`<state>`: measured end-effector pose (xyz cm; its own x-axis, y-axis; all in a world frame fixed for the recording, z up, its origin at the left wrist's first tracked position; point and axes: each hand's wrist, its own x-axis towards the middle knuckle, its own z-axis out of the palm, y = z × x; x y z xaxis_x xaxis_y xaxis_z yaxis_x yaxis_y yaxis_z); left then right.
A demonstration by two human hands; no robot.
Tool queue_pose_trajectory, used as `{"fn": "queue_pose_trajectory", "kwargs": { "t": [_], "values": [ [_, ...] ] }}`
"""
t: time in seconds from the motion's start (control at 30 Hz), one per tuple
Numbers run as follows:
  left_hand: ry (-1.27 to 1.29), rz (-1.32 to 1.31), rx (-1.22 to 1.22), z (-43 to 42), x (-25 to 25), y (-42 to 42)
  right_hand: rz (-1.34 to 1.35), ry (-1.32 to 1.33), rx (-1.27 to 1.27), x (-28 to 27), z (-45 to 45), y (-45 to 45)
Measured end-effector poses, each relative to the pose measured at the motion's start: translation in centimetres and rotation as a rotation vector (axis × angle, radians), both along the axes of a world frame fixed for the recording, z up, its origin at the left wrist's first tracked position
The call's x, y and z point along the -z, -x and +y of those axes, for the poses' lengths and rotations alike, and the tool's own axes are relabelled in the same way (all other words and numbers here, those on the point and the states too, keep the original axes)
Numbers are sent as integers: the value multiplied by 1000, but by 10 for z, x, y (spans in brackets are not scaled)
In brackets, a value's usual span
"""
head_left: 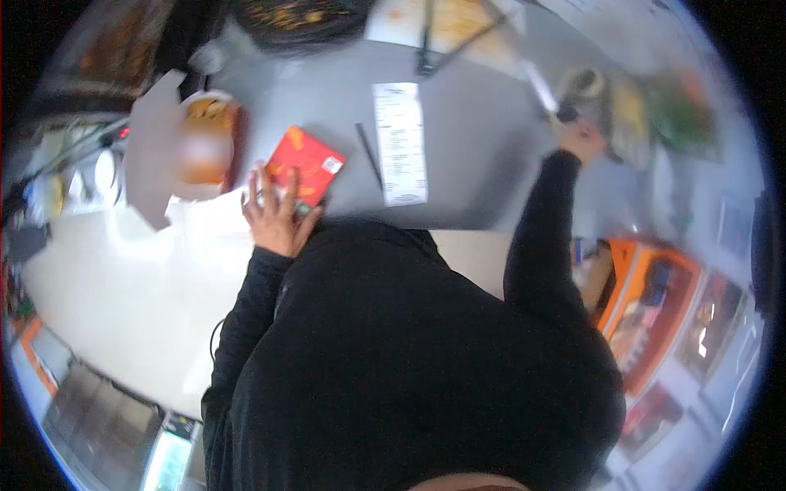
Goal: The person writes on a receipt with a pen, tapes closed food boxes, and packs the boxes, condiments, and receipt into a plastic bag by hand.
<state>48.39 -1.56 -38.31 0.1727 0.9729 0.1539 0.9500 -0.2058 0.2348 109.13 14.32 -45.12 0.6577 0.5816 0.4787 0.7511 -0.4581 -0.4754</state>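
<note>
Red flat carton [304,157] w/ white label: on grey countertop [332,90], nr. its front edge, tilted relative to that edge. L. hand [276,214] rests on its near-left side, fingers spread, grip not closed. Printed receipt [401,146] lies to the right; slim dark stick [368,154] betw. the two, nearer the receipt. R. hand [581,141], well apart at far right, has fingers bunched at a slim pale-and-dark item [544,92] (motion blur; cannot tell if gripped). Ring-shaped roll [583,84] just beyond. Left of carton: open cardboard box [154,147], contents partly blurred. Round black pan [299,18] at far side, holding orange-brown bits.
</note>
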Motion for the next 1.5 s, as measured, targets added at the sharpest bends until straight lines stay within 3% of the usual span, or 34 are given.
{"fn": "queue_pose_trajectory", "kwargs": {
  "t": [0.03, 0.1, 0.13, 0.17, 0.23, 0.33, 0.4, 0.57, 0.87, 0.97, 1.07, 1.17, 1.23, 1.3, 1.33, 1.37, 1.43, 1.47, 1.5],
  "values": [
    [-71, -94, 7, 0, -1, 0, 160, -237, -53, -35, -8, 41],
    [-117, -184, 8, 4, -2, 0, 349, -131, -278, -52, -20, 136],
    [-126, -212, 2, 8, -6, -3, 591, -217, -578, -44, -31, 188],
    [-160, -239, 14, 10, -2, -2, 458, 65, -559, -52, -48, 245],
    [-222, -295, 38, 16, 6, -3, 963, 173, -965, -65, -79, 335],
    [-269, -445, -9, 23, 8, -8, 1150, 329, -1166, -63, -98, 408],
    [-332, -562, -29, 29, 11, -11, 1179, 388, -1141, -63, -103, 424],
    [-347, -495, 50, 29, 16, -6, 1105, 400, -1110, -38, -107, 433],
    [-318, -455, 86, 26, 10, 0, 1259, 371, -1093, -21, -112, 426],
    [-280, -466, 108, 28, 10, 3, 1005, 322, -1202, -2, -107, 424],
    [-211, -486, 177, 28, 7, 9, 218, 627, -1130, -54, -99, 424],
    [-160, -515, 265, 27, -2, 25, 62, 539, -1136, -73, -91, 422],
    [-187, -519, 270, 13, -23, 35, 120, 519, -1220, -99, -71, 429],
    [-434, -479, 72, -3, -21, 64, 279, 492, -1287, -135, -43, 447],
    [-595, -341, -260, -7, -16, 73, 204, 384, -1367, -144, -24, 462],
    [-554, -286, -519, -7, -27, 90, 128, 278, -1440, -146, -1, 481],
    [-667, -381, -686, 14, -50, 126, 76, -51, -1625, -136, 51, 528],
    [-532, -719, -657, 20, -44, 141, 68, -160, -1660, -146, 66, 556],
    [-464, -739, -536, 23, -37, 154, 60, -272, -1696, -155, 78, 583]
  ]
}}
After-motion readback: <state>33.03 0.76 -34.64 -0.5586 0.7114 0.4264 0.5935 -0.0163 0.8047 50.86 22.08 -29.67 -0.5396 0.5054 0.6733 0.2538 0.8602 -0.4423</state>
